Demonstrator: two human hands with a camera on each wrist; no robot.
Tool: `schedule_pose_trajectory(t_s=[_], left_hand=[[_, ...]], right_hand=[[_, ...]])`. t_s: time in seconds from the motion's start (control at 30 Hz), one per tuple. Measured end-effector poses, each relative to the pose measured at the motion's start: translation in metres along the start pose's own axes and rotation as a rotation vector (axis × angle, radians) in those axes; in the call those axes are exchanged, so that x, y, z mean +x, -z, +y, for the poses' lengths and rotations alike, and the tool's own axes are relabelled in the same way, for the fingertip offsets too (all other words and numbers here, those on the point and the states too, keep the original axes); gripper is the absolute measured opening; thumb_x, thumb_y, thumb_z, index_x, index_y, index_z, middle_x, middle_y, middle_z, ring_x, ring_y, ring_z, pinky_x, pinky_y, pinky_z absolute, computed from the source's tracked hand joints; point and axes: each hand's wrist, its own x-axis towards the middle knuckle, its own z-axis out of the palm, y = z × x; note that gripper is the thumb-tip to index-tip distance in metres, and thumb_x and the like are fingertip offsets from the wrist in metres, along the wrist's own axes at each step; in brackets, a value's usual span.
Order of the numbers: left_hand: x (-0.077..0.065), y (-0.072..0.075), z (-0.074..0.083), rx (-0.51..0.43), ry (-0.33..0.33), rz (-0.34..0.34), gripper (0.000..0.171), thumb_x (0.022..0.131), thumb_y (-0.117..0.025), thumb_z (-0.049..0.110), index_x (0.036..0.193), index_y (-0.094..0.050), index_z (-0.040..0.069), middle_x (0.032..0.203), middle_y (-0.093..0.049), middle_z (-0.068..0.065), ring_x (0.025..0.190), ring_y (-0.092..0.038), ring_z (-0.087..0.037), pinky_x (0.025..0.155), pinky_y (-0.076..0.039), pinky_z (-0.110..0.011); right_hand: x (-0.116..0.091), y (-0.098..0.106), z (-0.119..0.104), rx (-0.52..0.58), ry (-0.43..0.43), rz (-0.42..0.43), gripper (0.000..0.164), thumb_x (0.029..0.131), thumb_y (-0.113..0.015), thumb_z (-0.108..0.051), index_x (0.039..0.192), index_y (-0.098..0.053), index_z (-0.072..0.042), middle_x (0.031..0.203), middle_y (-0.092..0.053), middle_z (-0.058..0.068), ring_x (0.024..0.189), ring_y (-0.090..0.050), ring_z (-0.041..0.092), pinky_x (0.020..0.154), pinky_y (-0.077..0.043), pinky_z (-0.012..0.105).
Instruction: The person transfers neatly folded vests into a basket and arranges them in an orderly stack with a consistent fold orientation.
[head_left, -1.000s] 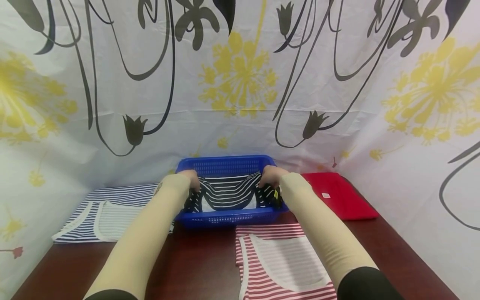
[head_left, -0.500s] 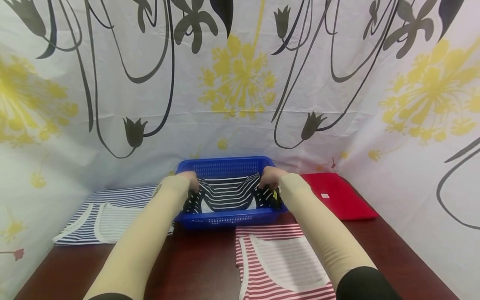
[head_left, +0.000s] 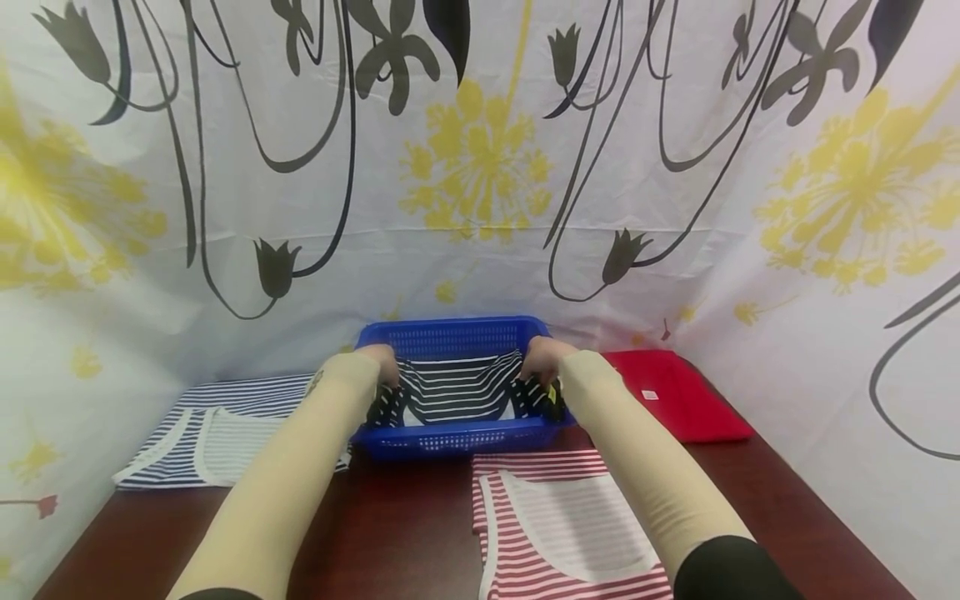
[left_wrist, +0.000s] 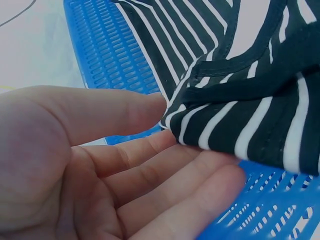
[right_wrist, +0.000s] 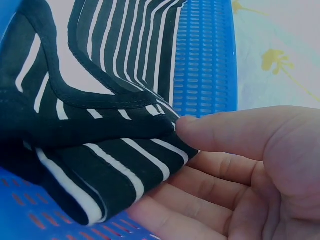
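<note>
A folded black tank top with white stripes (head_left: 459,387) lies in the blue plastic basket (head_left: 457,438) at the back of the table. My left hand (head_left: 385,363) pinches its left side, thumb above and fingers underneath the cloth in the left wrist view. On the opposite side my right hand (head_left: 546,355) grips the right edge; its thumb (right_wrist: 215,131) presses on the top corner while the fingers support the fold from below. Dark binding and a pale inner patch show along the neckline of the tank top (left_wrist: 245,125).
A blue-and-white striped top (head_left: 232,437) lies folded left of the basket. Red folded cloth with a small white label (head_left: 678,400) sits to the right. Nearer me is a red-and-white striped top (head_left: 570,525). A patterned curtain (head_left: 480,275) hangs behind the basket.
The head view has shifted slightly, so the scene sits a little lower. Both hands keep their grip on the tank top, which stays in the basket.
</note>
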Motion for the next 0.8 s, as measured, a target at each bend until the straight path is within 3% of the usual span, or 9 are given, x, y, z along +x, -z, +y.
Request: schedule_pose_trajectory(t_s=[0.33, 0.63, 0.8], left_hand=[[-0.003, 0.002, 0.000, -0.035, -0.003, -0.023, 0.046, 0.087, -0.059, 0.001, 0.130, -0.047, -0.010, 0.126, -0.053, -0.021, 0.090, -0.056, -0.026, 0.070, -0.053, -0.032], [-0.004, -0.002, -0.002, -0.148, 0.089, -0.006, 0.047, 0.086, -0.063, 0.002, 0.131, -0.051, -0.005, 0.131, -0.052, -0.022, 0.107, -0.056, -0.032, 0.087, -0.052, -0.043], [-0.002, -0.004, -0.003, -0.138, 0.081, -0.006, 0.047, 0.087, -0.063, 0.003, 0.132, -0.051, -0.005, 0.133, -0.051, -0.023, 0.107, -0.056, -0.032, 0.086, -0.052, -0.044]], right_hand=[[-0.005, -0.001, -0.001, 0.049, -0.004, 0.005, 0.016, 0.087, -0.064, -0.002, 0.098, -0.065, 0.009, 0.093, -0.066, 0.021, 0.071, -0.069, 0.032, 0.058, -0.058, 0.032], [-0.009, -0.002, -0.001, 0.072, -0.022, -0.003, 0.018, 0.089, -0.063, -0.004, 0.100, -0.062, 0.010, 0.098, -0.065, 0.026, 0.076, -0.068, 0.034, 0.059, -0.058, 0.032], [-0.011, -0.002, -0.001, 0.083, -0.031, -0.001, 0.019, 0.089, -0.062, -0.004, 0.098, -0.061, 0.012, 0.098, -0.064, 0.027, 0.080, -0.069, 0.036, 0.058, -0.058, 0.032]])
